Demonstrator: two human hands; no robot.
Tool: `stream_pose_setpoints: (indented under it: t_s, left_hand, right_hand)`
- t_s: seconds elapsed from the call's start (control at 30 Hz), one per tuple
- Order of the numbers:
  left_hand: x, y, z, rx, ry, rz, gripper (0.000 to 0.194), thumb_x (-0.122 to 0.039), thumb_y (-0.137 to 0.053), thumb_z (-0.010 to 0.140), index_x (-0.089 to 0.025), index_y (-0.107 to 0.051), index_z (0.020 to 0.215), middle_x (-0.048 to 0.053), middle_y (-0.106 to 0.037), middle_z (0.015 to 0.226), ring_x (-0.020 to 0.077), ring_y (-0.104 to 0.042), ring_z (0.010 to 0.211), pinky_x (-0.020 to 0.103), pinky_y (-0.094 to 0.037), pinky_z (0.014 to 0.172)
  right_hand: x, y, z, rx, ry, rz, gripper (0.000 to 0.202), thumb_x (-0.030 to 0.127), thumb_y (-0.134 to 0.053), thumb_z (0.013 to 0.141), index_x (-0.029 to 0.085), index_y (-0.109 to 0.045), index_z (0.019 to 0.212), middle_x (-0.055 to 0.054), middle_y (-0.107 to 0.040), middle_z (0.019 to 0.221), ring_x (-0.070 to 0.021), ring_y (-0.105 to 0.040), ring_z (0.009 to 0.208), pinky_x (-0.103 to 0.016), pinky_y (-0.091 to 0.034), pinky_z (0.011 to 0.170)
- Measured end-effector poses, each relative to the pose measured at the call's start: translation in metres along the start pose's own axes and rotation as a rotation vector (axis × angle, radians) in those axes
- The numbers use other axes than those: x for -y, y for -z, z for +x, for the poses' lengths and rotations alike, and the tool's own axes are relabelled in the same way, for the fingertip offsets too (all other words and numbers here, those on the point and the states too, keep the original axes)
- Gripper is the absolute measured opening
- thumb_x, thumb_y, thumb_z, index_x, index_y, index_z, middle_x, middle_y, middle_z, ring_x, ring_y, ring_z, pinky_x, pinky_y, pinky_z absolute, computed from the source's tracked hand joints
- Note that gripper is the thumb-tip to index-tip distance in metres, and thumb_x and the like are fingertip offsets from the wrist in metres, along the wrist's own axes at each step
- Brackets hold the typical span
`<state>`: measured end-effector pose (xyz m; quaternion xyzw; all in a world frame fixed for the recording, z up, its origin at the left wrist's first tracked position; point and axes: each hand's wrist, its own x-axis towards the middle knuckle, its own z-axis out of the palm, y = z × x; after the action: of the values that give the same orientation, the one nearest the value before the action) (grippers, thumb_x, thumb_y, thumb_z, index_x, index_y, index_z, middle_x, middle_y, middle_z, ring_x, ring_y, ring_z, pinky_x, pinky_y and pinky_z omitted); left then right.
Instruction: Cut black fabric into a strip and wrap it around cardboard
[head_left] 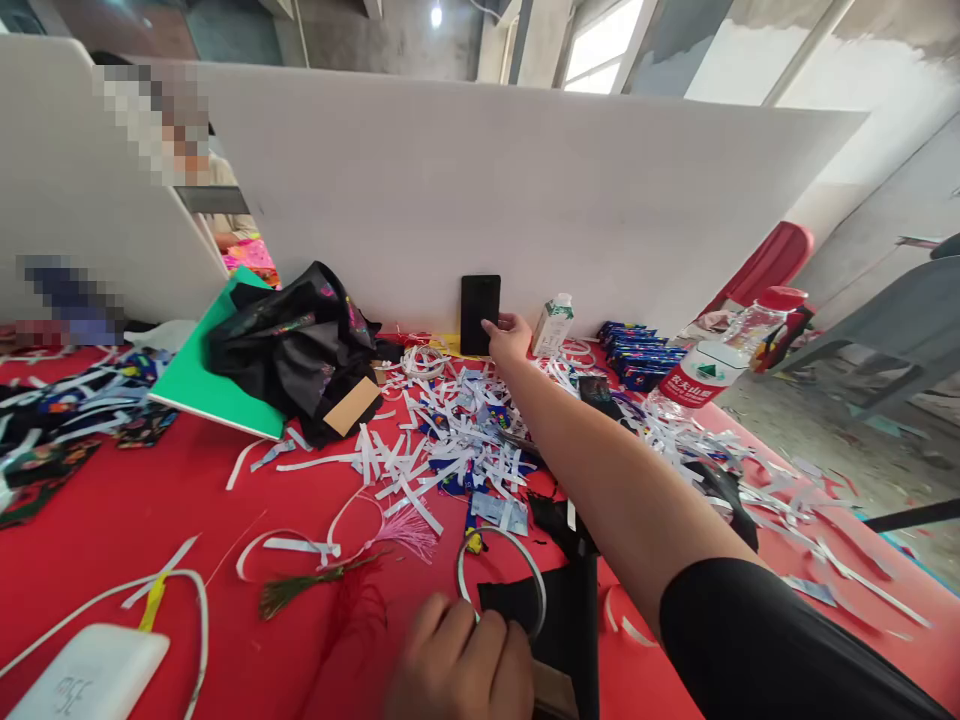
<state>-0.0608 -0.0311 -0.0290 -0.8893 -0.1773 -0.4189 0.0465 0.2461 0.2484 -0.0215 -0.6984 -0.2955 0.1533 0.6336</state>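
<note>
My right hand (510,336) reaches far forward, its fingers closed on the right edge of a black phone (478,312) that stands upright against the white partition. Near the bottom edge, my left hand (461,662) is curled over the red table, and what its fingers hold is hidden. A pale ring (537,575) lies just beyond my left hand, partly over black fabric (577,620). Under my right forearm spreads a heap of white paper strips (420,450) mixed with small blue pieces.
Black cloth (292,340) rests on a green board (195,370) at left. A carton (553,325), blue packets (637,350) and a bottle (705,365) stand at right. A white power bank (94,670) with a cable lies front left. A person shows beyond the white partition (525,190).
</note>
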Motion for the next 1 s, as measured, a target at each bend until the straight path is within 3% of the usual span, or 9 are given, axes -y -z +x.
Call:
stream_pose_setpoints:
  t_s: [0.13, 0.3, 0.4, 0.5, 0.57, 0.67, 0.83, 0.9, 1.0]
  left_hand:
    - [-0.002, 0.004, -0.001, 0.027, -0.033, 0.064, 0.026, 0.001, -0.053, 0.083, -0.015, -0.071, 0.092, 0.002, -0.073, 0.070, 0.0200, -0.065, 0.058, 0.037, -0.046, 0.064]
    - [-0.006, 0.014, -0.001, 0.128, 0.001, 0.080, 0.035, -0.007, -0.055, 0.087, -0.011, -0.072, 0.118, 0.013, -0.083, 0.104, 0.0298, -0.076, 0.083, 0.046, -0.055, 0.081]
    - [-0.002, 0.026, 0.009, 0.057, 0.177, -0.168, 0.034, -0.018, -0.060, 0.097, -0.015, -0.069, 0.129, 0.015, -0.082, 0.110, 0.0306, -0.078, 0.094, 0.046, -0.057, 0.085]
    - [0.003, 0.034, 0.026, 0.004, 0.700, -0.615, 0.036, -0.034, -0.065, 0.103, -0.021, -0.066, 0.136, 0.012, -0.083, 0.111, 0.0253, -0.079, 0.098, 0.038, -0.060, 0.087]
    - [0.003, 0.036, 0.037, 0.054, 0.956, -0.910, 0.048, -0.047, -0.075, 0.096, -0.020, -0.066, 0.134, 0.010, -0.082, 0.111, 0.0245, -0.079, 0.097, 0.035, -0.062, 0.085]
    - [-0.003, 0.035, 0.043, 0.139, 1.041, -1.092, 0.057, -0.049, -0.086, 0.083, -0.017, -0.070, 0.127, 0.006, -0.081, 0.095, 0.0212, -0.076, 0.079, 0.031, -0.062, 0.071]
    - [-0.013, 0.033, 0.032, 0.203, 1.014, -1.082, 0.081, -0.035, -0.095, 0.071, -0.022, -0.064, 0.145, 0.010, -0.080, 0.118, 0.0269, -0.076, 0.110, 0.034, -0.062, 0.087]
    - [-0.013, 0.030, 0.027, 0.198, 1.030, -1.058, 0.082, -0.035, -0.094, 0.073, -0.022, -0.063, 0.148, 0.010, -0.080, 0.122, 0.0274, -0.076, 0.111, 0.034, -0.062, 0.088]
    - [-0.010, 0.026, 0.023, 0.173, 1.033, -1.069, 0.080, -0.037, -0.091, 0.078, -0.023, -0.061, 0.151, 0.007, -0.081, 0.117, 0.0250, -0.077, 0.102, 0.032, -0.063, 0.082]
  right_hand:
    - [0.028, 0.024, -0.003, -0.030, 0.062, 0.141, 0.039, 0.029, -0.078, 0.096, 0.013, -0.072, 0.131, -0.010, -0.076, 0.118, -0.0245, -0.074, 0.108, -0.042, -0.060, 0.099]
    - [0.077, 0.086, -0.042, -0.040, 0.104, 0.350, 0.055, 0.033, -0.082, 0.082, 0.013, -0.074, 0.132, -0.010, -0.081, 0.110, -0.0246, -0.076, 0.106, -0.039, -0.060, 0.099]
    - [0.086, 0.128, -0.108, 0.004, 0.055, 0.439, 0.057, 0.039, -0.090, 0.071, 0.015, -0.077, 0.121, -0.009, -0.082, 0.105, -0.0260, -0.077, 0.104, -0.042, -0.062, 0.097]
    - [0.081, 0.159, -0.201, 0.088, -0.041, 0.492, 0.058, 0.048, -0.094, 0.064, 0.021, -0.079, 0.113, -0.008, -0.083, 0.104, -0.0294, -0.079, 0.101, -0.047, -0.065, 0.090]
    - [0.078, 0.170, -0.259, 0.151, -0.127, 0.522, 0.054, 0.052, -0.091, 0.071, 0.023, -0.078, 0.114, -0.008, -0.084, 0.103, -0.0314, -0.080, 0.100, -0.049, -0.067, 0.085]
    - [0.079, 0.174, -0.309, 0.222, -0.281, 0.668, 0.051, 0.052, -0.092, 0.071, 0.024, -0.075, 0.110, -0.007, -0.084, 0.108, -0.0312, -0.079, 0.106, -0.047, -0.066, 0.091]
    - [0.074, 0.173, -0.314, 0.242, -0.312, 0.746, 0.057, 0.051, -0.094, 0.069, 0.026, -0.064, 0.109, -0.004, -0.082, 0.104, -0.0291, -0.078, 0.109, -0.046, -0.063, 0.099]
    - [0.071, 0.175, -0.312, 0.290, -0.333, 0.761, 0.057, 0.052, -0.093, 0.071, 0.027, -0.061, 0.111, -0.004, -0.082, 0.103, -0.0301, -0.078, 0.108, -0.047, -0.064, 0.097]
    - [0.070, 0.180, -0.312, 0.463, -0.295, 0.779, 0.054, 0.048, -0.092, 0.074, 0.029, -0.063, 0.114, -0.004, -0.080, 0.119, -0.0303, -0.075, 0.120, -0.048, -0.062, 0.104]
